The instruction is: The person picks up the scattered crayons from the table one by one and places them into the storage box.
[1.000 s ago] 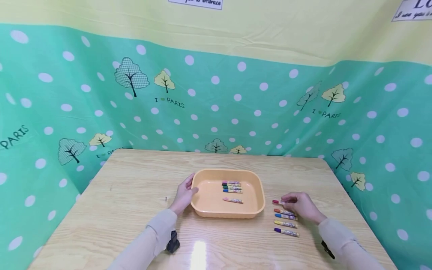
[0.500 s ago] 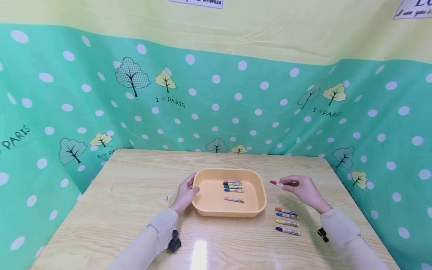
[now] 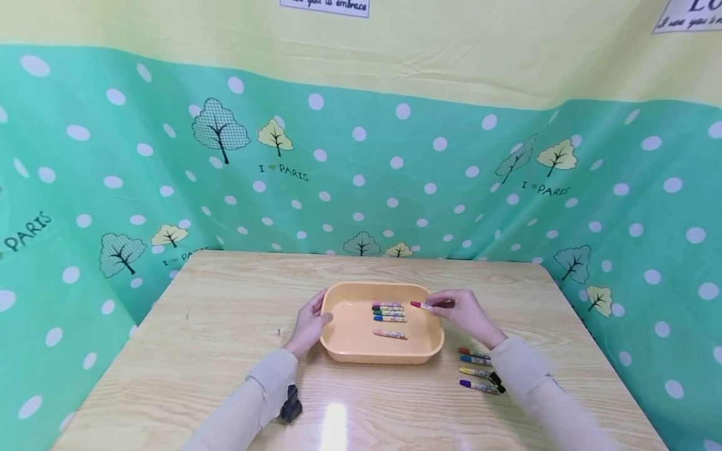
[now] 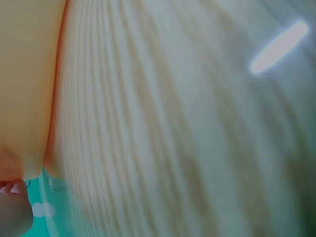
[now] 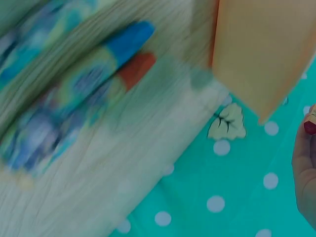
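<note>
An orange plastic tray (image 3: pixel 380 359) sits on the wooden table. My left hand (image 3: pixel 306 327) grips its left rim, thumb inside and fingers along the outer wall. Over the tray's right side, my right hand (image 3: pixel 465 316) pinches a red crayon (image 3: pixel 420 305), its tip pointing left. Several crayons lie in the tray: a close row with a blue crayon (image 3: pixel 389 319) at its near end, and a pale pink crayon (image 3: pixel 390 335) apart in front. In the right wrist view the crayon's red tip (image 5: pixel 310 127) shows at the fingers, beside the tray wall (image 5: pixel 256 54).
Right of the tray several crayons lie in a column: orange-red (image 3: pixel 472 352), blue (image 3: pixel 474 360), yellow (image 3: pixel 472 372) and purple (image 3: pixel 476 385), partly overlapped by the right wrist. A green dotted curtain (image 3: pixel 361 163) hangs behind the table (image 3: pixel 248 275).
My right hand has lifted the red crayon from the top of the right-hand column and carried it left over the tray. The left hand keeps its grip on the rim.
</note>
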A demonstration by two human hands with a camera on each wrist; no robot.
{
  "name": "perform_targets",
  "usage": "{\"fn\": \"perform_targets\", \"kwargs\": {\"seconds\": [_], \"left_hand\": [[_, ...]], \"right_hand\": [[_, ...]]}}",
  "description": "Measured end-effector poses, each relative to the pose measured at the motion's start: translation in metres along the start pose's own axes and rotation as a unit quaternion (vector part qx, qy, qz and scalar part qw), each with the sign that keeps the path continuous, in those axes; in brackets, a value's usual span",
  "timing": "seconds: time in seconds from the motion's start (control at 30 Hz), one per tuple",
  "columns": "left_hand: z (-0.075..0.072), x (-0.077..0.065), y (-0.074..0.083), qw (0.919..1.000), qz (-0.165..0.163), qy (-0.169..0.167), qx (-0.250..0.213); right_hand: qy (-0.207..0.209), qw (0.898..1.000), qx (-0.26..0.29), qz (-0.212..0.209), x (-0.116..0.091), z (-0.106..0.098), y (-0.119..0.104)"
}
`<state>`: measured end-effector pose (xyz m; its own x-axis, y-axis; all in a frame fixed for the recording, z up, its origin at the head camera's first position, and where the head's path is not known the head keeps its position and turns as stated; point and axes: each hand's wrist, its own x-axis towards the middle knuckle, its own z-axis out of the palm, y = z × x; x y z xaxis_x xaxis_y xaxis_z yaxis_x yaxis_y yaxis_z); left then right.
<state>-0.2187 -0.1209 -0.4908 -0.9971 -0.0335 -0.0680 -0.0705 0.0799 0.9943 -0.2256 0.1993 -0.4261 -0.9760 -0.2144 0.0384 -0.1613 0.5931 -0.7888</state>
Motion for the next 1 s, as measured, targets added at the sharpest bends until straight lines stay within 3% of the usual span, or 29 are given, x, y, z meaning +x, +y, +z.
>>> {"fn": "perform_targets", "kwargs": {"seconds": [0.5,1.0], "left_hand": [[0.001,0.0,0.0,1.0,-0.001,0.002,-0.002],[0.001,-0.001,0.001,1.0,-0.002,0.004,0.007]], "right_hand": [[-0.009,0.999,0.031,-0.007,0.014,0.043,-0.002],[-0.02,0.999,0.005,-0.039,0.029,0.072,-0.007]]}}
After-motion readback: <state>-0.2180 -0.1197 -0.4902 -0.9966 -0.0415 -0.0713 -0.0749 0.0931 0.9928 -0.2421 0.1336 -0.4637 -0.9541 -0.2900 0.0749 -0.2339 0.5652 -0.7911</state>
